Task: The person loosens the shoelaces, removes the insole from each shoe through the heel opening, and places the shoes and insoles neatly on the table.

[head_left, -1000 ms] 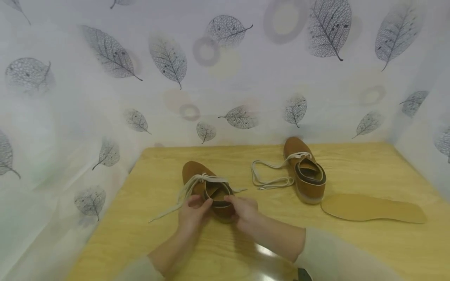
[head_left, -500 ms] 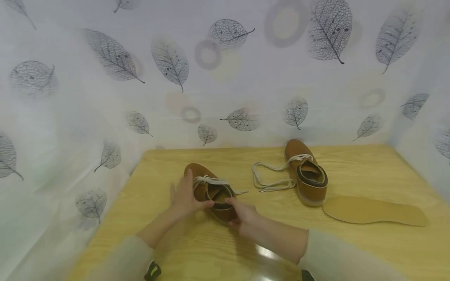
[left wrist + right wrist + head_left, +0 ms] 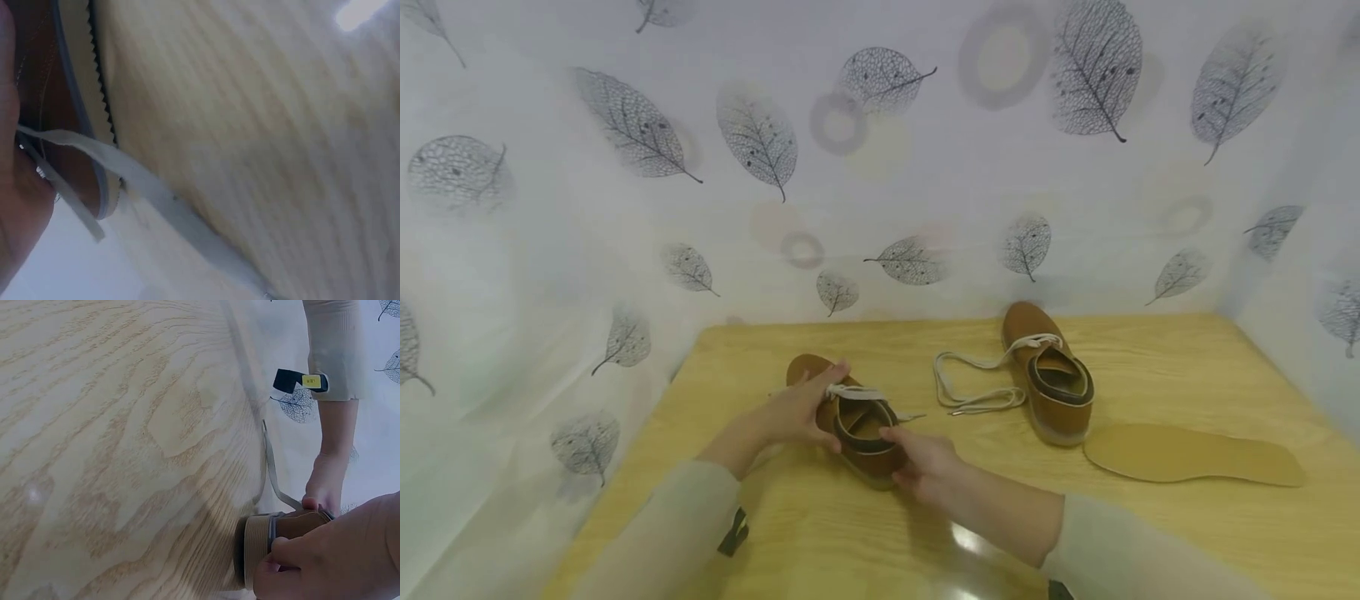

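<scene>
Head view: shoe (image 3: pixel 859 423) seemingly between fingers (image 3: pixel 901 437).

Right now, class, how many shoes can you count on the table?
2. One shoe is held by the left hand and right hand; the other shoe stands to its right, near an insole. No others show.

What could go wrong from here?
The left hand could snag the trailing lace of the held shoe.
An outward sweep of the right hand might catch the looped lace beside the other shoe.
The right sleeve may shift the insole, which lies loose nearby.
</scene>
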A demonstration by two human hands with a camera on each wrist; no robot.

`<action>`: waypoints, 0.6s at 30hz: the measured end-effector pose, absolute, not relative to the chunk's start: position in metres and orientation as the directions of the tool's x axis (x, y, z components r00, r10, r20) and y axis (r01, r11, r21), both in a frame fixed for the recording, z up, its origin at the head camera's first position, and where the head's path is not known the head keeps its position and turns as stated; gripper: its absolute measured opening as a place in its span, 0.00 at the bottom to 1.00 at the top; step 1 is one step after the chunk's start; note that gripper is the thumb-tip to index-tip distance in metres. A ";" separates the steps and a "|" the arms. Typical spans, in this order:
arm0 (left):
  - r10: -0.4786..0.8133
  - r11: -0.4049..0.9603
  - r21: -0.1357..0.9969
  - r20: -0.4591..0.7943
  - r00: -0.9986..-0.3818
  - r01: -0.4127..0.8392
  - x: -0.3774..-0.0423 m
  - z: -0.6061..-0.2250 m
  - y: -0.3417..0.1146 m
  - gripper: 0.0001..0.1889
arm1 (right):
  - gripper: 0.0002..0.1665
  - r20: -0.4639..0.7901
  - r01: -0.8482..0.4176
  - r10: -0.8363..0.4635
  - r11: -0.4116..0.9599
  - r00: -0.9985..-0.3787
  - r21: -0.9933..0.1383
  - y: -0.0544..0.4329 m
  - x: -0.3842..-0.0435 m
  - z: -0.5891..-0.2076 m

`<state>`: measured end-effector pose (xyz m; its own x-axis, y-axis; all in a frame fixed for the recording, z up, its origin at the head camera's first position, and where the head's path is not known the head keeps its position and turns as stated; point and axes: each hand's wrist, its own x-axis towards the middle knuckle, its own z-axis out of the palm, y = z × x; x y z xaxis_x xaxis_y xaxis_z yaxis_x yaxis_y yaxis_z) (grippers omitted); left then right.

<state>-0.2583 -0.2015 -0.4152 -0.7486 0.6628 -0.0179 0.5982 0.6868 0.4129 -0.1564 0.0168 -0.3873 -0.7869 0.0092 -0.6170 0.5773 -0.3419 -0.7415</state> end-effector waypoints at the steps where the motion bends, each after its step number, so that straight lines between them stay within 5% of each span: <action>1: 0.659 0.689 0.414 -0.016 -0.752 0.595 -0.257 -0.417 -0.202 0.65 | 0.35 -0.619 0.579 0.007 -0.347 -0.785 -0.738 0.017 -0.157 -0.387; 12: 0.731 0.646 0.291 0.032 -0.682 0.706 -0.250 -0.424 -0.197 0.64 | 0.33 -0.634 0.603 -0.018 -0.329 -0.773 -0.727 0.032 -0.160 -0.387; 18: 0.726 0.653 0.260 0.053 -0.686 0.711 -0.243 -0.425 -0.183 0.65 | 0.45 -0.643 0.633 -0.084 -0.310 -0.761 -0.709 0.051 -0.164 -0.398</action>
<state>-0.2434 -0.1826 -0.4251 -0.6856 0.7261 0.0528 0.7114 0.6528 0.2602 -0.1640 0.0511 -0.3977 -0.7610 -0.0836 -0.6434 0.6334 -0.3101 -0.7090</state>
